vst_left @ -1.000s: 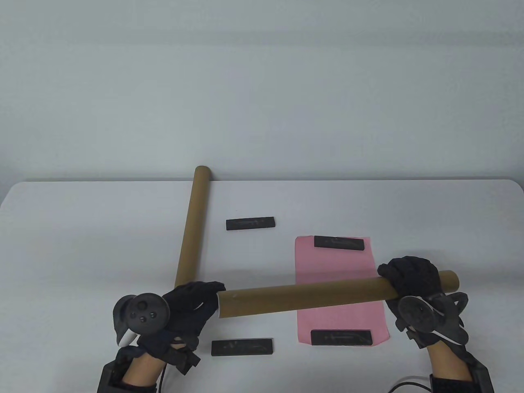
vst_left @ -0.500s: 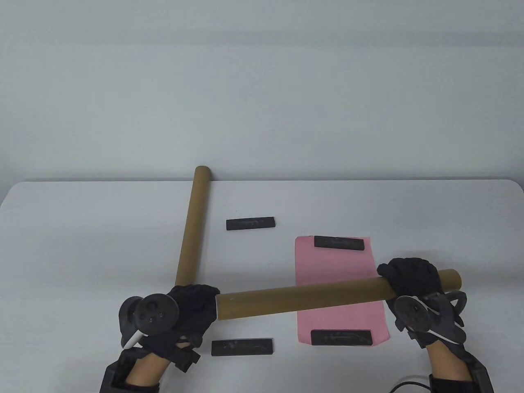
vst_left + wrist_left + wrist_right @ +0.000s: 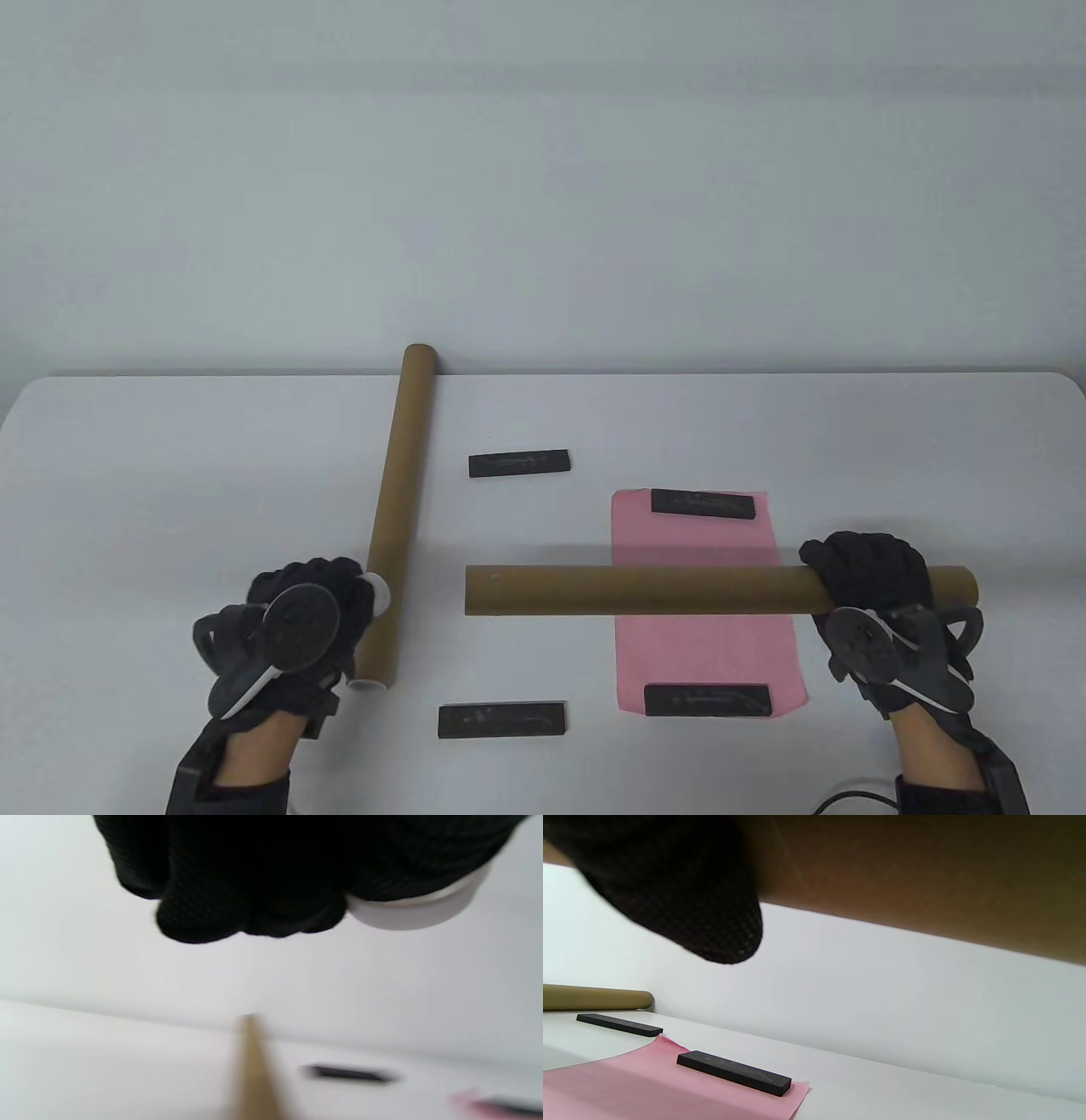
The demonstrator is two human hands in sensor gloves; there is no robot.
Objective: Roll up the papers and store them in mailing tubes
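My right hand (image 3: pixel 861 567) grips a brown mailing tube (image 3: pixel 645 590) near its right end and holds it level above the pink paper (image 3: pixel 704 649). The tube fills the top of the right wrist view (image 3: pixel 925 878), beside my fingers (image 3: pixel 683 891). My left hand (image 3: pixel 352 587) holds a white end cap (image 3: pixel 379 590), also seen in the left wrist view (image 3: pixel 418 910), apart from the tube's left end. A second brown tube (image 3: pixel 399 492) lies on the table next to my left hand, with a white cap on its near end.
Two black bar weights (image 3: pixel 702 503) (image 3: pixel 708 700) pin the pink paper flat at its far and near ends. Two more weights (image 3: pixel 519 463) (image 3: pixel 502 720) lie on the bare white table (image 3: pixel 170 475). A wall stands just behind the table.
My left hand has come away from the held tube's left end with the white cap and moved left and back. The right hand has levelled the tube and shifted it slightly right.
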